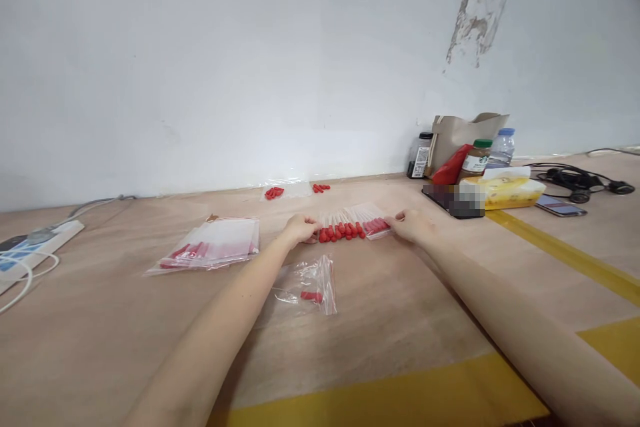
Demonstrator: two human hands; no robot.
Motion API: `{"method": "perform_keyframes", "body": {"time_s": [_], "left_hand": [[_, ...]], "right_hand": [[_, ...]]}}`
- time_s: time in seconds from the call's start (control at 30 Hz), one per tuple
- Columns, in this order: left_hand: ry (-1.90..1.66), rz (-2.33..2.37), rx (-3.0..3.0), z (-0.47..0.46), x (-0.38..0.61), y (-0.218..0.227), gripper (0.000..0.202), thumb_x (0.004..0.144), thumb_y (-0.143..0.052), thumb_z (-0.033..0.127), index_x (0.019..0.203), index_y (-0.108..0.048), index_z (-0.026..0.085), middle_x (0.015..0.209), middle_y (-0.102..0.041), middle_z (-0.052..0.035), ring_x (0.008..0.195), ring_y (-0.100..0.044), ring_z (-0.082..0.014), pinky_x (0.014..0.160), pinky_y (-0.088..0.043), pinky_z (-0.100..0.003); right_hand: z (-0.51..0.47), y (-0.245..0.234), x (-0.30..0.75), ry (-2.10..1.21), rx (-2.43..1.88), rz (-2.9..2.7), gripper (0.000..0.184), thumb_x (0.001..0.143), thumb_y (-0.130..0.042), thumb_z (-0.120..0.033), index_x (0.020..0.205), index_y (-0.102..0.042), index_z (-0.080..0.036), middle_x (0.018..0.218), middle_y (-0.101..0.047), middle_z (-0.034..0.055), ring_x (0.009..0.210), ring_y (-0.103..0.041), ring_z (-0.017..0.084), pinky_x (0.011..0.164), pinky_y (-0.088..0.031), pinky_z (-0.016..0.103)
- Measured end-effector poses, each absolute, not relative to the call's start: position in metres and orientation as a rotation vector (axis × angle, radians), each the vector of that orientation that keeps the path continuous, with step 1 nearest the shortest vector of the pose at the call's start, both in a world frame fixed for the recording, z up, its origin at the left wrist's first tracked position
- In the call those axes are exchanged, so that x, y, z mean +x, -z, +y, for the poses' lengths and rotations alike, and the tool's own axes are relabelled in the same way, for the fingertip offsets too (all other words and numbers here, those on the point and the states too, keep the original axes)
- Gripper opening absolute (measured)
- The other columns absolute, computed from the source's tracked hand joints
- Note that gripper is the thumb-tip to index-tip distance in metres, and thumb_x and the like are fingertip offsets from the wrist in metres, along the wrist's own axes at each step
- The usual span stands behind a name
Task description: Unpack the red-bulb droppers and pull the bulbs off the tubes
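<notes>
Red-capped tubes (345, 229) lie in a row between the left hand (300, 228) and right hand (411, 223). Both hands curl against its ends; I cannot tell whether they pinch it.

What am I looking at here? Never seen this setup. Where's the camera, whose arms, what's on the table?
No machine: one picture, from a camera worn on a person's head, looking forward and down, so both bare arms are that person's own. The left hand and right hand touch the two ends of a row of red-capped tubes on the table; whether they grip it I cannot tell. Nearer lies a small bag with a red piece inside, at left a bag stack, by the wall loose red caps. Far right: a jar, a bottle, a phone.
</notes>
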State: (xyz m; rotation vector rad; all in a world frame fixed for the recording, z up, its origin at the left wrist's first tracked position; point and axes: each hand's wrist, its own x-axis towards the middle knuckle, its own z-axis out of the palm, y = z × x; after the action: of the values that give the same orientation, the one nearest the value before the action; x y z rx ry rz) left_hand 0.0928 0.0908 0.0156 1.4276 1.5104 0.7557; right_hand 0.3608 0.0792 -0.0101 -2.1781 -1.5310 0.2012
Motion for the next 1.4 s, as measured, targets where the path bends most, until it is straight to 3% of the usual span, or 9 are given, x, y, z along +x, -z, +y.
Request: {"method": "perform_keyframes", "body": {"time_s": [0.1, 0.23, 0.3, 0.4, 0.57, 0.83, 1.03, 1.23, 1.4], "left_hand": [[-0.743, 1.532, 1.464, 0.089, 0.087, -0.019, 0.014, 0.068, -0.064, 0.022, 0.067, -0.056, 0.012, 0.055, -0.056, 0.0008, 0.048, -0.054, -0.0079, 0.055, -0.049, -0.023], [-0.751, 1.546, 1.562, 0.085, 0.079, -0.024, 0.012, 0.07, -0.061, 0.021, 0.068, -0.058, 0.01, 0.055, -0.057, -0.0016, 0.049, -0.056, -0.0107, 0.057, -0.05, -0.027], [-0.794, 1.538, 1.654, 0.076, 0.072, -0.028, 0.012, 0.071, -0.06, 0.022, 0.072, -0.06, 0.009, 0.064, -0.061, -0.0048, 0.058, -0.06, -0.0136, 0.063, -0.05, -0.029], [-0.928, 1.484, 1.84, 0.045, 0.055, -0.034, 0.017, 0.074, -0.056, 0.023, 0.089, -0.061, 0.016, 0.094, -0.062, -0.0047, 0.087, -0.058, -0.0153, 0.081, -0.045, -0.028], [-0.818, 1.031, 2.572, -0.026, 0.019, -0.025, 0.025, 0.085, -0.04, 0.024, 0.102, -0.057, 0.021, 0.103, -0.06, -0.0045, 0.096, -0.054, -0.0156, 0.086, -0.042, -0.03], [-0.563, 1.104, 2.526, -0.041, 0.013, -0.006, 0.036, 0.083, -0.045, 0.033, 0.118, -0.047, 0.026, 0.121, -0.053, -0.0035, 0.109, -0.049, -0.0184, 0.093, -0.039, -0.034], [-0.611, 1.111, 2.552, -0.039, 0.016, -0.001, 0.034, 0.084, -0.044, 0.031, 0.117, -0.051, 0.024, 0.119, -0.055, -0.0027, 0.113, -0.047, -0.018, 0.097, -0.037, -0.035], [-0.606, 1.135, 2.557, -0.041, 0.016, -0.001, 0.035, 0.084, -0.044, 0.033, 0.118, -0.05, 0.025, 0.121, -0.054, -0.0029, 0.114, -0.047, -0.0182, 0.098, -0.036, -0.036], [-0.573, 1.134, 2.539, -0.043, 0.015, -0.004, 0.036, 0.085, -0.042, 0.034, 0.119, -0.048, 0.024, 0.123, -0.052, -0.0037, 0.113, -0.047, -0.018, 0.097, -0.037, -0.036]], "right_hand": [[0.071, 0.006, 0.354, -0.041, -2.065, -1.521, 0.041, 0.073, -0.047, -0.048, 0.097, -0.06, -0.016, 0.095, -0.062, 0.0105, 0.087, -0.057, 0.023, 0.071, -0.04, 0.032], [0.048, -0.002, 0.329, -0.002, -1.741, -1.634, 0.027, 0.072, -0.051, -0.034, 0.091, -0.061, -0.017, 0.079, -0.063, 0.0045, 0.071, -0.056, 0.016, 0.062, -0.039, 0.025], [0.032, -0.005, 0.311, -0.146, -1.535, -1.795, 0.02, 0.073, -0.05, -0.032, 0.078, -0.063, -0.017, 0.069, -0.062, 0.0019, 0.061, -0.054, 0.012, 0.056, -0.038, 0.023], [0.01, -0.008, 0.287, -0.292, -1.226, -2.039, 0.022, 0.075, -0.05, -0.032, 0.065, -0.064, -0.018, 0.06, -0.061, 0.0001, 0.057, -0.052, 0.011, 0.055, -0.036, 0.022], [-0.012, -0.008, 0.261, -0.506, -0.868, -2.277, 0.014, 0.073, -0.055, -0.024, 0.075, -0.068, -0.019, 0.065, -0.063, -0.0009, 0.059, -0.052, 0.009, 0.058, -0.037, 0.021], [-0.021, -0.004, 0.244, -0.487, -0.871, -2.378, 0.015, 0.074, -0.058, -0.03, 0.073, -0.068, -0.019, 0.062, -0.058, -0.0021, 0.057, -0.049, 0.008, 0.058, -0.033, 0.02], [-0.024, 0.003, 0.238, -0.512, -0.908, -2.379, 0.023, 0.064, -0.067, -0.042, 0.069, -0.068, -0.02, 0.06, -0.055, -0.0027, 0.057, -0.048, 0.009, 0.056, -0.033, 0.02], [-0.031, -0.003, 0.236, -0.608, -0.871, -2.283, 0.005, 0.067, -0.064, -0.021, 0.071, -0.065, -0.017, 0.079, -0.059, 0.0011, 0.072, -0.054, 0.01, 0.065, -0.04, 0.02], [-0.016, -0.011, 0.259, -0.812, -0.923, -2.147, 0.006, 0.066, -0.06, -0.02, 0.069, -0.059, -0.015, 0.068, -0.057, -0.0005, 0.059, -0.049, 0.008, 0.053, -0.038, 0.019]]}}
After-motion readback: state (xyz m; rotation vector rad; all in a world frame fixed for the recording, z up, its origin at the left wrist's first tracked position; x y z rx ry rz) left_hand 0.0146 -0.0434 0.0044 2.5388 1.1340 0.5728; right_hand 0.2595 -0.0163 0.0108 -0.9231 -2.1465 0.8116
